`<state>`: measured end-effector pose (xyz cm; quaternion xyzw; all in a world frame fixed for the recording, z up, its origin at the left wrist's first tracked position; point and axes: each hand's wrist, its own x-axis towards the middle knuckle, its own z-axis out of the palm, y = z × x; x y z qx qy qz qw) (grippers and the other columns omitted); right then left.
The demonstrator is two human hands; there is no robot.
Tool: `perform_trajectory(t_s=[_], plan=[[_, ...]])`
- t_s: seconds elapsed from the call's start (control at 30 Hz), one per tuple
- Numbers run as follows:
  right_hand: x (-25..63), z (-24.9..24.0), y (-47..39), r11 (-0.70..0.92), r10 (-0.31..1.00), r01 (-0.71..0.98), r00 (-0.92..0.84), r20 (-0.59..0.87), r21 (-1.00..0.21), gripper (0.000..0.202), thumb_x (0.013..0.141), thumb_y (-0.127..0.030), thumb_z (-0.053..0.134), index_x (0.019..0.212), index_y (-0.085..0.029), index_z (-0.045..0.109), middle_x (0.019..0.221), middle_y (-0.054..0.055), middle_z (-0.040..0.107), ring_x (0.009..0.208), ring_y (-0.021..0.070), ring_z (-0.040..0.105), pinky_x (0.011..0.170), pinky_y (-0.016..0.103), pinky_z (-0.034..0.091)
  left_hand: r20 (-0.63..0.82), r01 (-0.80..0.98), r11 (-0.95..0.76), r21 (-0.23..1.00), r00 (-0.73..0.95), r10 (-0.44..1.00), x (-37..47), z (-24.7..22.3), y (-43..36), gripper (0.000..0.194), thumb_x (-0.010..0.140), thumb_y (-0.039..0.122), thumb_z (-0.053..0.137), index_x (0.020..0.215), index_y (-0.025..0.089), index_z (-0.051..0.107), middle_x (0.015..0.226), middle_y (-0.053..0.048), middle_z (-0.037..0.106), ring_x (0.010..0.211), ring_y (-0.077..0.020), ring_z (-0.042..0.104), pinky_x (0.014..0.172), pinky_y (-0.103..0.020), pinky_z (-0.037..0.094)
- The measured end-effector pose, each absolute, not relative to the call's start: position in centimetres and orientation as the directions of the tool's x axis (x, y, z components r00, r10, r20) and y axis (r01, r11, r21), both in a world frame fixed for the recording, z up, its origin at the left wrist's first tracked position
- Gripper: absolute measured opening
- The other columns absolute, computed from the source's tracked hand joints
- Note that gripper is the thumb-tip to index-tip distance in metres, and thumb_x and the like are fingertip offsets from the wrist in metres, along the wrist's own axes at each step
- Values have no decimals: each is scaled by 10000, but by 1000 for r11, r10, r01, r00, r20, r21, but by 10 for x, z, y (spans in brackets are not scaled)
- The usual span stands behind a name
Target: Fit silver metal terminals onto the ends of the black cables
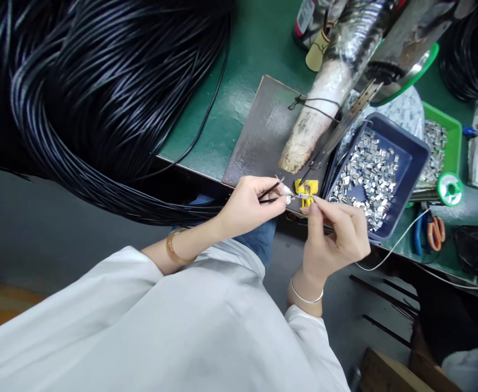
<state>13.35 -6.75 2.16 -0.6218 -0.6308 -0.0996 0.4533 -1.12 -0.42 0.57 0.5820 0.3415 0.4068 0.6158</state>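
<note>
Pinching black cable ends (268,190) in the left hand (252,206) and a small silvery piece (303,196) in the right hand (337,227), almost tip to tip at the yellow block (306,186) near the edge of the bench (245,60), apparently fitting both together, so calling for steady, straight alignment.

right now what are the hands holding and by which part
The left hand holds black cables near their ends; the right hand seems to pinch a small silver metal piece by the end away from the cables.
</note>
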Motion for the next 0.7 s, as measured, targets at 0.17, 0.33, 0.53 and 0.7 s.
perform_trajectory(t_s=[0.17,0.33,0.53,0.7], plan=[[125,18,-71,215,778,896,84,623,-389,65,885,-178,665,928,-227,660,779,-40,700,659,71,677,631,170,536,205,24,-233,972,397,895,-13,7,-12,113,818,188,627,740,126,680,593,40,488,549,-62,327,512,-214,290],[130,17,-69,126,937,523,216,274,-843,91,943,-286,588,898,-207,593,651,-63,667,564,101,696,543,182,567,123,-153,-50,987,511,851,-17,8,-12,165,878,217,592,764,122,666,634,13,552,572,-72,444,537,-207,373],[130,8,-64,200,740,618,414,530,-760,56,894,-222,660,945,-201,655,705,-46,709,583,120,724,566,210,590,58,-160,12,987,423,904,-13,3,-8,163,854,262,651,809,126,730,600,19,522,547,-71,421,521,-220,335],[129,-2,-59,298,603,854,178,777,-427,159,813,-99,722,922,-199,665,907,16,761,800,132,746,634,203,593,63,-218,17,976,357,932,-5,1,-1,157,836,243,655,744,129,710,652,-2,611,606,-85,521,597,-213,423]])
